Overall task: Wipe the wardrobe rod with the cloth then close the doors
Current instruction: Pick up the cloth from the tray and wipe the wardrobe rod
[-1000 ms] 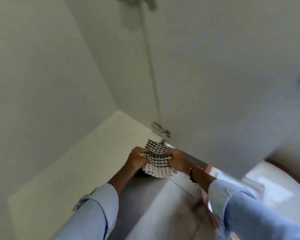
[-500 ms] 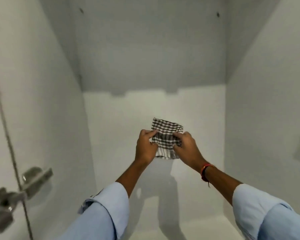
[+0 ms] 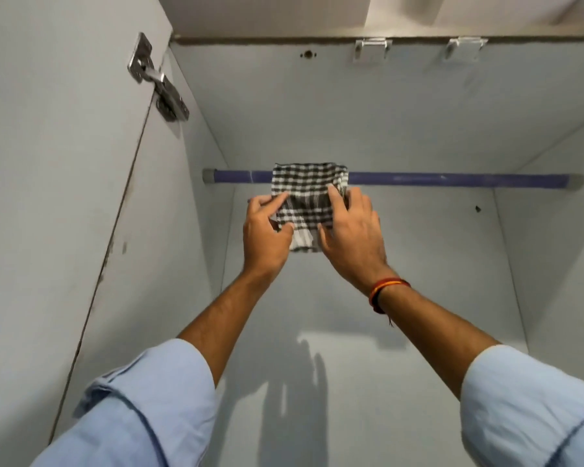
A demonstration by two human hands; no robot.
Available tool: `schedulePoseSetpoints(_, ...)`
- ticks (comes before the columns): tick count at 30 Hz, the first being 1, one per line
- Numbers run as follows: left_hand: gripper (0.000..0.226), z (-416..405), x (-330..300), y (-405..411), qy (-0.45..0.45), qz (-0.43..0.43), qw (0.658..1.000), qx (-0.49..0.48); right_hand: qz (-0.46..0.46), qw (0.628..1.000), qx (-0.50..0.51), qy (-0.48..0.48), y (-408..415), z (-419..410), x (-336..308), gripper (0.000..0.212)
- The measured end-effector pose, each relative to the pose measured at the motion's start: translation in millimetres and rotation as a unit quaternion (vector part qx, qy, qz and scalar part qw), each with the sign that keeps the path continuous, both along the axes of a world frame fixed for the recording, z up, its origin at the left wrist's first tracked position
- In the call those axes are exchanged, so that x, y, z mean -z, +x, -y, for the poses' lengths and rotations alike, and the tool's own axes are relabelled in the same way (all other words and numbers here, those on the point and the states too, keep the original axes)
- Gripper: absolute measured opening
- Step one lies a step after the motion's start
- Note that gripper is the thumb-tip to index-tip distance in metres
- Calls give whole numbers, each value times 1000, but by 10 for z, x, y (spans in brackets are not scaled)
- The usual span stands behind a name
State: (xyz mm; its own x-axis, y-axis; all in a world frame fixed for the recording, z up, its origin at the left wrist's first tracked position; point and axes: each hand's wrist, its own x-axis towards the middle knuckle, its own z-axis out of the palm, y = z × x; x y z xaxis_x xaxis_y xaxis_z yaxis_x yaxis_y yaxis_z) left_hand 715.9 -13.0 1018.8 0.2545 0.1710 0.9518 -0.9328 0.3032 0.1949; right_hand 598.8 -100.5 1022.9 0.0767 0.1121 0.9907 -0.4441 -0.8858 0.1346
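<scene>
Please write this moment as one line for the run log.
stage: cloth raised to rod | left hand: holds cloth | right hand: holds cloth | rod: blue, cloth overlaps it

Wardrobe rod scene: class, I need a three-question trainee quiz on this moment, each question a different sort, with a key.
1. True or false: the checked cloth lies in front of the blue rod.
2. Which hand wears the wrist thread? A) left B) right
3. Fill in: the metal hinge sits on the wardrobe's ____ side.

Key: 1 true; 2 B, the right hand, while the left hand also holds the cloth; 3 left.
</scene>
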Motion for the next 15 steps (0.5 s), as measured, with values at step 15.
schedulePoseSetpoints(15,55,-6,-598,140,100,-2,991,-89,-125,987,44,-86,657,90,-771,83)
